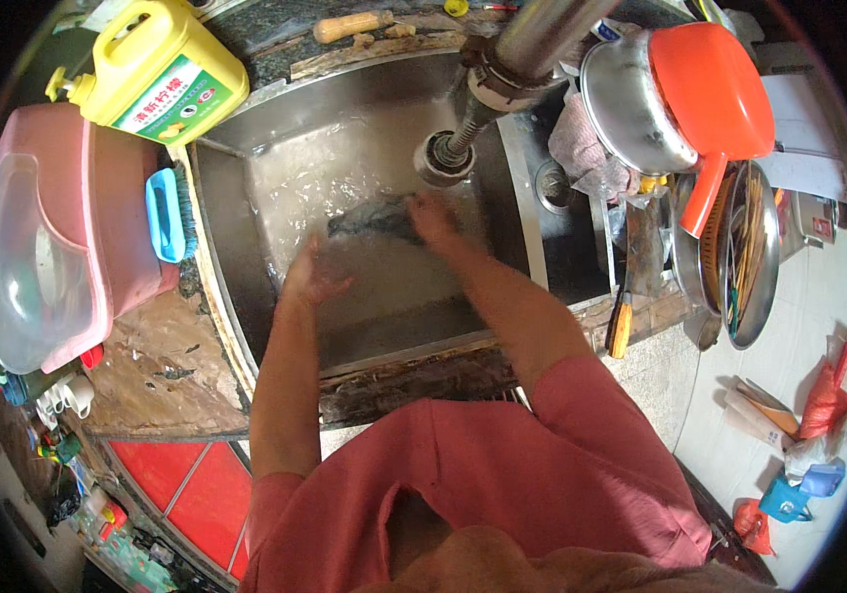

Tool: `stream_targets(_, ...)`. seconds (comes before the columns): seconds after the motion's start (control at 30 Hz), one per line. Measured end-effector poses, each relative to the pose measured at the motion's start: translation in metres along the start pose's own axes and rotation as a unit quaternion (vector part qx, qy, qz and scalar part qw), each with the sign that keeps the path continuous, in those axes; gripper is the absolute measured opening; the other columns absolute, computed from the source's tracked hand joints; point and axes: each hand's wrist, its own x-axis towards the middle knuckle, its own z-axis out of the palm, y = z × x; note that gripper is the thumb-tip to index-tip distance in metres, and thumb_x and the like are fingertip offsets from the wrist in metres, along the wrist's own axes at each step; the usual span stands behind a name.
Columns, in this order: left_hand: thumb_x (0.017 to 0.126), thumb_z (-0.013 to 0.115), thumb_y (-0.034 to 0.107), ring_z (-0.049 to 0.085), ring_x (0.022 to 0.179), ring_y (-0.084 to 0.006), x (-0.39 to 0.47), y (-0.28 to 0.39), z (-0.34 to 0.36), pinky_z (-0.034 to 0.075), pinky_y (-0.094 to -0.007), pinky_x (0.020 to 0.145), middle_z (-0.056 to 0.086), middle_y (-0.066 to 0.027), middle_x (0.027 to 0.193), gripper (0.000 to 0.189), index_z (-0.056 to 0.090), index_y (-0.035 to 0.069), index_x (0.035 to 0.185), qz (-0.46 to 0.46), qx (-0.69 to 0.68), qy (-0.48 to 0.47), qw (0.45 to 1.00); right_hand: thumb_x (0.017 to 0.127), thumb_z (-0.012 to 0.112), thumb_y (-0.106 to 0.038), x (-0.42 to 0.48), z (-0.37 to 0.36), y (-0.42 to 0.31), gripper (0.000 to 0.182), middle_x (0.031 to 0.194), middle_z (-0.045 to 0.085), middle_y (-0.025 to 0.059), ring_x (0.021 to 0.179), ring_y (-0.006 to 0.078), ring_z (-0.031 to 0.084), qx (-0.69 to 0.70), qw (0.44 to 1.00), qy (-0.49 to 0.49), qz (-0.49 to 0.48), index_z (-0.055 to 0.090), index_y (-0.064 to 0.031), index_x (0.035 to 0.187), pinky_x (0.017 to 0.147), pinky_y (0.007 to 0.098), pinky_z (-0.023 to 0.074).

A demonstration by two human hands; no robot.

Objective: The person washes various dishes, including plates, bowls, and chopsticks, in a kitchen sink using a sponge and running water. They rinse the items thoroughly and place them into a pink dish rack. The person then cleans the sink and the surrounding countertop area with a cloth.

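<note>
Both of my hands are over a metal sink (386, 311) holding cloudy water. My right hand (429, 221) touches one end of a dark, wet item, perhaps a cloth (375, 219), lying in the water; its fingers are blurred, and whether they grip it cannot be told. My left hand (317, 274) is at the left side of the water with its fingers apart, a little below and left of the dark item, and holds nothing. A grey flexible faucet hose (457, 148) with a round end hangs over the sink just above my right hand.
Left of the sink stand a yellow detergent jug (171, 74), a blue scrubbing brush (166, 215) and a pink bin with a clear lid (127, 222). On the right are a metal pot (631, 104), a red dipper (712, 96), a cleaver (642, 252) and metal bowls (764, 259).
</note>
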Motion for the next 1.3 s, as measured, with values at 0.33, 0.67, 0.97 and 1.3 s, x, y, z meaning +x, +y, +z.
stream_targets(0.33, 0.087, 0.049, 0.033, 0.056, 0.086, -0.0173, 0.003, 0.001, -0.025, 0.048, -0.0340, 0.074, 0.058, -0.0069, 0.096, 0.032, 0.052, 0.008, 0.107, 0.209, 0.036, -0.288, 0.934, 0.075, 0.053, -0.026, -0.075, -0.044, -0.178, 0.024, 0.072, 0.057, 0.0181, 0.068, 0.0319, 0.057, 0.208, 0.939, -0.123, -0.244, 0.056, -0.0017, 0.075, 0.063, 0.0414, 0.0428)
stream_targets(0.67, 0.076, 0.066, 0.032, 0.057, 0.062, -0.0149, -0.104, -0.040, 0.032, 0.044, -0.0261, 0.045, 0.060, -0.0018, 0.085, 0.038, 0.051, 0.010, 0.104, 0.090, 0.112, -0.200, 0.969, 0.074, 0.057, -0.037, -0.058, -0.073, -0.143, 0.038, 0.073, 0.059, 0.0166, 0.070, 0.0276, 0.056, 0.345, 0.917, -0.199, 0.005, 0.060, 0.0010, 0.075, 0.066, 0.0389, 0.0422)
stream_targets(0.97, 0.079, 0.057, 0.016, 0.051, 0.087, -0.0144, -0.116, -0.069, 0.074, 0.043, -0.0280, 0.077, 0.055, -0.0053, 0.095, 0.033, 0.046, 0.004, 0.108, 0.435, 0.071, -0.002, 0.898, 0.080, 0.057, -0.022, -0.096, -0.060, -0.147, 0.020, 0.073, 0.053, 0.0061, 0.068, 0.0165, 0.050, 0.562, 0.815, -0.031, 0.135, 0.057, -0.0022, 0.082, 0.062, 0.0334, 0.0416)
stream_targets(1.3, 0.076, 0.068, 0.019, 0.054, 0.076, -0.0129, -0.165, -0.071, 0.086, 0.045, -0.0273, 0.062, 0.057, -0.0022, 0.087, 0.030, 0.052, 0.007, 0.098, 0.322, -0.039, -0.115, 0.939, 0.078, 0.062, -0.013, -0.088, -0.064, -0.147, 0.022, 0.087, 0.059, 0.0068, 0.083, 0.0148, 0.054, 0.217, 0.960, 0.015, -0.174, 0.056, -0.0054, 0.098, 0.071, 0.0262, 0.0437)
